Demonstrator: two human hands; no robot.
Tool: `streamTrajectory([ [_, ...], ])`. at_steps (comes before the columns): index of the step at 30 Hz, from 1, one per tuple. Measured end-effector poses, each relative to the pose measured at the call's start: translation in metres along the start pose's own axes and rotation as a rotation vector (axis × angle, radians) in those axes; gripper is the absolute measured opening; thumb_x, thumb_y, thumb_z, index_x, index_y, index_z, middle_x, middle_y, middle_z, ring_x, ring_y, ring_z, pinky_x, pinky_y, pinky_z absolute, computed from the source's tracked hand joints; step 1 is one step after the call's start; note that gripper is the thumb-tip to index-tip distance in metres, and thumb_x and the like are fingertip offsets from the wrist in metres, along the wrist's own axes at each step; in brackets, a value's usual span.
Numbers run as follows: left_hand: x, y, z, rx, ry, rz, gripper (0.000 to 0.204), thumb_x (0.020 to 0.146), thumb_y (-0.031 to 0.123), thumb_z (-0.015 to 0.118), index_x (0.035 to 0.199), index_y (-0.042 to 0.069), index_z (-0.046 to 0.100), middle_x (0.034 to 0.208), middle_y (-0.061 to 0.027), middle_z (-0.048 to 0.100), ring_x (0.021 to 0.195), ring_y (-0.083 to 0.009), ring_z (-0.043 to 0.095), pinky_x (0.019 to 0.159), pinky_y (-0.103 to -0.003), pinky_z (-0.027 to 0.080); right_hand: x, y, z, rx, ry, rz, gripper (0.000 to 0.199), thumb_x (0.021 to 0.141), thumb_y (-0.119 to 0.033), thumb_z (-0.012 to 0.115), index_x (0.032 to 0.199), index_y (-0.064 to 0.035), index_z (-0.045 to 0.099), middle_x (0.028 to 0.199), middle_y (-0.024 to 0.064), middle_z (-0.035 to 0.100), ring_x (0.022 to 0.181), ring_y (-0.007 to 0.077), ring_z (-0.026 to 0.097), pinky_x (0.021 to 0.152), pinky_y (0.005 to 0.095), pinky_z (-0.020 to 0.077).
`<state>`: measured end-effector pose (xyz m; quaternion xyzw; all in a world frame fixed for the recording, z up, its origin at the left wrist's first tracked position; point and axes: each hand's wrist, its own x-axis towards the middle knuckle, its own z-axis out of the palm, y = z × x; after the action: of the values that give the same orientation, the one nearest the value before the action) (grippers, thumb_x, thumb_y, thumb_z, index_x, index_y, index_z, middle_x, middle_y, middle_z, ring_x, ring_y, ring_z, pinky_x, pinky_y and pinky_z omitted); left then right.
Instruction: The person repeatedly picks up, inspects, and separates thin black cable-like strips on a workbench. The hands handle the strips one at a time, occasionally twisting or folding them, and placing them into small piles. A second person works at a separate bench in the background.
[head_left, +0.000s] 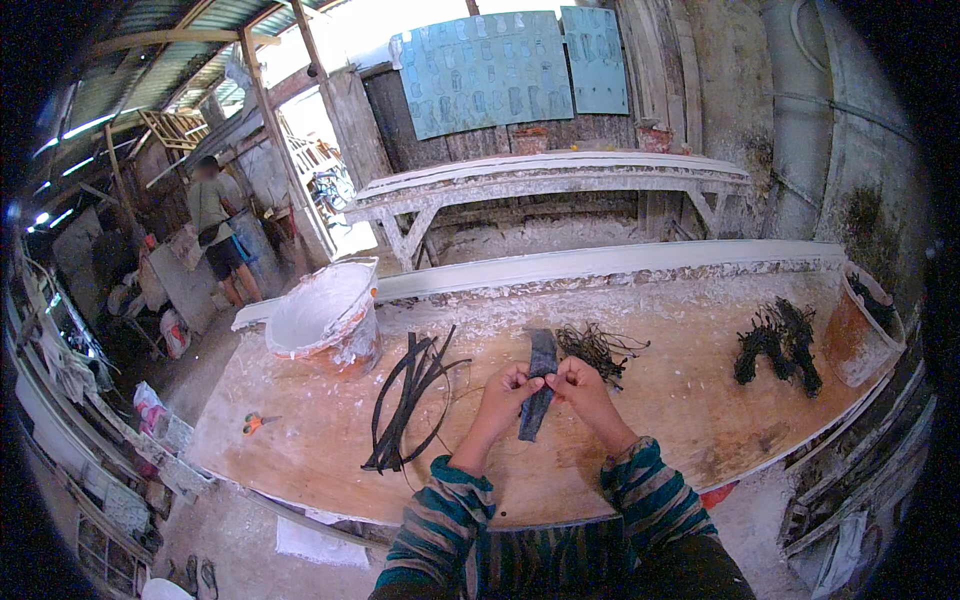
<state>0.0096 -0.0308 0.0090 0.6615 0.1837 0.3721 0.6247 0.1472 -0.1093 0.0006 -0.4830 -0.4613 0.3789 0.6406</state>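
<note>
My left hand point(508, 392) and my right hand point(586, 391) meet fingertip to fingertip over the middle of the wooden table's near half. Both are closed in a pinch, and whatever they pinch is too small to make out. Directly beneath the fingertips runs a flat dark grey strip point(542, 350), its two ends showing beyond and in front of my hands. To the left lies a loose bunch of long black strips point(396, 410), some of them curved. Just past my right hand is a tangled heap of short, thin dark ties point(600, 345).
Orange-handled scissors point(260, 423) lie at the left. A white-crusted bucket point(325, 315) stands at the back left. At the right are dark knotted bundles point(778, 345) and an orange-brown bucket point(862, 330). A long white ledge point(600, 263) borders the table's far side. Another person point(222, 225) stands far left.
</note>
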Motion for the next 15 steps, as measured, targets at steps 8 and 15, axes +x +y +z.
streamTrajectory([
  [8,0.000,0.005,-0.001,0.114,0.136,0.091,0.013,0.082,0.016,0.059,0.076,0.006,0.053,0.059,0.0044,0.047,0.050,-0.0035,0.041,0.044,-0.019,0.032,-0.004,-0.005,0.001,-0.049,-0.134,0.118,0.013,0.077,-0.012,0.064,0.080,-0.0077,0.052,0.068,-0.0013,0.054,0.062,0.0061,0.050,0.056,0.0205,0.0413],
  [15,0.003,0.002,0.000,-0.042,0.198,0.054,0.025,0.085,0.025,0.056,0.068,0.009,0.047,0.056,0.0034,0.046,0.047,-0.0047,0.041,0.044,-0.020,0.034,-0.005,-0.014,0.003,-0.019,-0.050,0.097,0.010,0.078,-0.013,0.062,0.077,-0.0063,0.055,0.069,-0.0020,0.055,0.062,0.0058,0.050,0.056,0.0200,0.0408],
])
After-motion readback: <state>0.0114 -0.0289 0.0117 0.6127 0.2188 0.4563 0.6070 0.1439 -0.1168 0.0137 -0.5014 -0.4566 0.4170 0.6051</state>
